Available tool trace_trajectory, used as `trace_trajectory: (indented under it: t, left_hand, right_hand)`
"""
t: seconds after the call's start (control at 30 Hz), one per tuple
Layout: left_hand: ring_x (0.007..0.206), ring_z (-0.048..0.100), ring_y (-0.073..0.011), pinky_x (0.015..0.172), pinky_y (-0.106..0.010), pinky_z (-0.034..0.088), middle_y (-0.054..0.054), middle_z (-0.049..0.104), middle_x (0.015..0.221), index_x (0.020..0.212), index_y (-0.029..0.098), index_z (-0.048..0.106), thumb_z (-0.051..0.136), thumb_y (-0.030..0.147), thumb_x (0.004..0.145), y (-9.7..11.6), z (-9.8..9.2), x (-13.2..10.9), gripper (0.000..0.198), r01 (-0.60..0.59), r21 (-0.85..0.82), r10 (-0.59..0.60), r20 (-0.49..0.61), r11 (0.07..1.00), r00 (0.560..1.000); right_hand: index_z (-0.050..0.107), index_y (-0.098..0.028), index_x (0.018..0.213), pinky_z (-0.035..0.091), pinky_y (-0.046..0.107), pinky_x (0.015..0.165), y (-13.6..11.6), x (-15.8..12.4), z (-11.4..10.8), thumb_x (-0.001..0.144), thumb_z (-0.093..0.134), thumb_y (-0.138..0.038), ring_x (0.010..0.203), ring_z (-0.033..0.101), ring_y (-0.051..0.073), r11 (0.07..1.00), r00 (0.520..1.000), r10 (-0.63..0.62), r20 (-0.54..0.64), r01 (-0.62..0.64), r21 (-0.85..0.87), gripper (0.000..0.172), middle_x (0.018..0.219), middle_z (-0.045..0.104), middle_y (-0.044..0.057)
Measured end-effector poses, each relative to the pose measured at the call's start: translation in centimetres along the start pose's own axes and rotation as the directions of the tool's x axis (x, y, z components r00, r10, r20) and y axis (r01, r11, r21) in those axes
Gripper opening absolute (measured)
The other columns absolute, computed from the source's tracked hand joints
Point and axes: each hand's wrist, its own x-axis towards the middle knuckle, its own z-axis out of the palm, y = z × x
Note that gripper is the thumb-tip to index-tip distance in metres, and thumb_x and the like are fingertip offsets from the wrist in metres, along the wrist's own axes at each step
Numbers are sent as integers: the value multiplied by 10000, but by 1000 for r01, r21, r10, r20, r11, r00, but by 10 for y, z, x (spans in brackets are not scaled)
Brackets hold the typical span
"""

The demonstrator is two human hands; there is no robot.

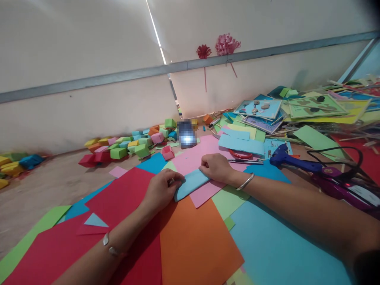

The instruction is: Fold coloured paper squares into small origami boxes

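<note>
A folded strip of light blue paper lies on coloured sheets on the floor. My left hand is closed on its left end, fingers curled over the fold. My right hand is closed and presses down on its right end, knuckles up, a silver bangle on the wrist. Under the strip lie a pink sheet, an orange sheet and a red sheet.
Several small folded paper boxes are heaped by the wall. Red scissors and a blue glue gun with a black cord lie to the right, beside stacked craft boards. A small blue triangle rests on red paper. Paper flowers hang on the wall.
</note>
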Motion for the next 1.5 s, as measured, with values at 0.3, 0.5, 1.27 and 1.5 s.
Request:
trace_trajectory:
  t: [0.3,0.5,1.27,1.5]
  left_hand:
    - [603,539,-200,566,-304,397,-36,564,624,639,262,764,600,310,710,-1,0,-2,185,-53,71,49,62,996,997]
    - [643,502,-185,556,-283,384,-24,502,675,960,250,791,472,231,852,-10,1,-3,338,-159,268,115,174,950,978]
    - [780,591,-221,669,-317,475,-103,594,931,1185,134,601,301,162,949,31,13,14,383,-562,599,153,595,570,789]
    - [920,593,-250,786,-344,512,-151,614,1046,1306,99,526,340,93,895,11,4,-3,451,-674,611,293,612,415,734]
  right_hand:
    - [725,-183,835,315,281,579,-1,-2,1,868,592,-228,764,624,192,1000,1000,-12,-13,12,-15,144,837,738,63]
    - [699,-174,765,351,263,641,2,-1,2,865,611,-202,856,591,174,998,997,-68,-30,69,12,136,859,701,55]
    - [698,-178,861,378,266,644,-1,-2,-2,884,650,-269,907,623,178,999,1000,-11,3,11,48,105,968,717,54]
    - [694,-169,908,396,269,670,-2,-3,-2,901,626,-247,920,616,185,999,1000,-17,22,16,43,103,996,707,73]
